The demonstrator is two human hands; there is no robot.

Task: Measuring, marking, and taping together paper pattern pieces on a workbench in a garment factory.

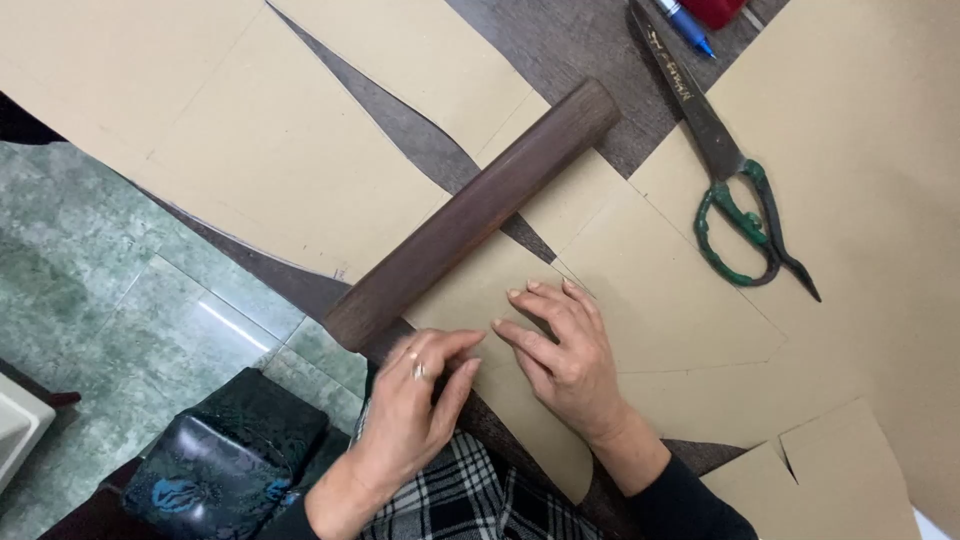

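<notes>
Left hand (405, 425): we are curling these fingers loosely and pinching the near edge of the paper piece (560, 300) between thumb and forefinger, which seems to be keeping that edge from sliding; a ring is showing on one finger.
Right hand (565, 355): we are laying it flat, fingers stretched out and released, pressing down on the same piece just at 3 o'clock of the left hand, the fingertips nearly meeting; nothing is being gripped.
Paper piece: it is lying on the dark table (570, 40) directly in front of us, its point hanging past the table edge toward our lap, so both hands are steadying it there.
Wooden bar (470, 215): it is resting slantwise across the paper, running from 7 o'clock up to 1 o'clock of our hands, apparently acting as a weight that is holding the sheets flat.
Scissors (735, 190): they are lying closed at 2 o'clock, well apart from both hands, green handles turned toward us for easy reach.
Pen (688, 25): it is sitting at the far edge, just beside the scissor tip.
Large sheets (250, 130): they are spreading out at 11 o'clock and 3 o'clock, already cut along curves.
Floor (110, 290): green tiles are showing at 9 o'clock.
</notes>
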